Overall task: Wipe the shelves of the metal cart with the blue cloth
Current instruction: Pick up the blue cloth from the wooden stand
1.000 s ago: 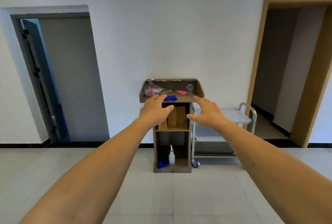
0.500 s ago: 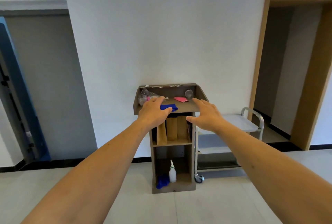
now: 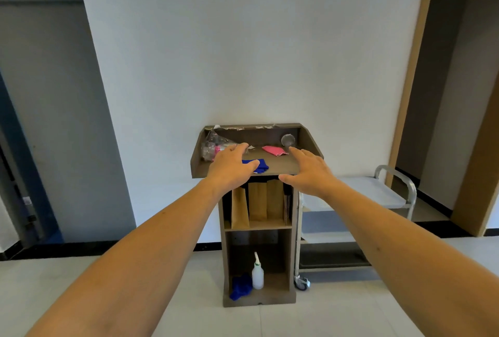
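Observation:
A blue cloth [image 3: 261, 166] lies on the sloped top of a brown wooden stand [image 3: 307, 142] against the wall. My left hand [image 3: 232, 166] is stretched out with fingers apart and partly covers the cloth in view; it holds nothing. My right hand [image 3: 307, 172] is also extended, fingers apart and empty, to the right of the cloth. The metal cart [image 3: 397, 188] stands to the right of the stand, with pale shelves and a curved handle. A second blue cloth [image 3: 240, 286] lies in the stand's bottom compartment.
On the stand's top are a pink cloth [image 3: 274, 150], a clear plastic bag [image 3: 212, 146] and a round grey object [image 3: 287, 139]. Brown paper bags [image 3: 258, 201] fill the middle shelf. A white squeeze bottle [image 3: 257, 273] stands below. Doorways open at left and right.
The view has come closer to the stand and cart, which now look larger. Both hands stay stretched forward with fingers apart, holding nothing.

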Demonstrator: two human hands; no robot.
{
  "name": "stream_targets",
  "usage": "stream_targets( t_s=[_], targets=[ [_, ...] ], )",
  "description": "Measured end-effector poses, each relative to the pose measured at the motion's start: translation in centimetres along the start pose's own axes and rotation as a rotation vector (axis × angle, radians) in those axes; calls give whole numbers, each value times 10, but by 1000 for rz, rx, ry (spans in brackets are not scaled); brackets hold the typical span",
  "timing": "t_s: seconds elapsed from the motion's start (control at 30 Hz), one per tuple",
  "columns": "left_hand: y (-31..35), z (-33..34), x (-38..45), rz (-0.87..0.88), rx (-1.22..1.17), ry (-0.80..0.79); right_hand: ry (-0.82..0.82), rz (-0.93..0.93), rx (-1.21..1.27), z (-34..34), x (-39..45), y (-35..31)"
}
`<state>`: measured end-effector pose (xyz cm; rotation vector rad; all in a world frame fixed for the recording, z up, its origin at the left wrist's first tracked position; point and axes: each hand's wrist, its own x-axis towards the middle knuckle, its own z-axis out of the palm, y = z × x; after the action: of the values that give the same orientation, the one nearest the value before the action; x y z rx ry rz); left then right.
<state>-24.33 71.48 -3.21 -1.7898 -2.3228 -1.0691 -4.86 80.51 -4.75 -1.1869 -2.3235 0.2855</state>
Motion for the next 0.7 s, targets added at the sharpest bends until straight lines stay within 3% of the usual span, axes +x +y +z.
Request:
stream_targets(
  t_s=[0.43, 0.7],
  targets=[
    [19, 73, 158, -57, 77, 24, -23, -64, 38, 0, 175, 95],
    [-17, 115, 233, -95, 35, -5, -64, -63, 64, 42, 253, 123]
  ],
)
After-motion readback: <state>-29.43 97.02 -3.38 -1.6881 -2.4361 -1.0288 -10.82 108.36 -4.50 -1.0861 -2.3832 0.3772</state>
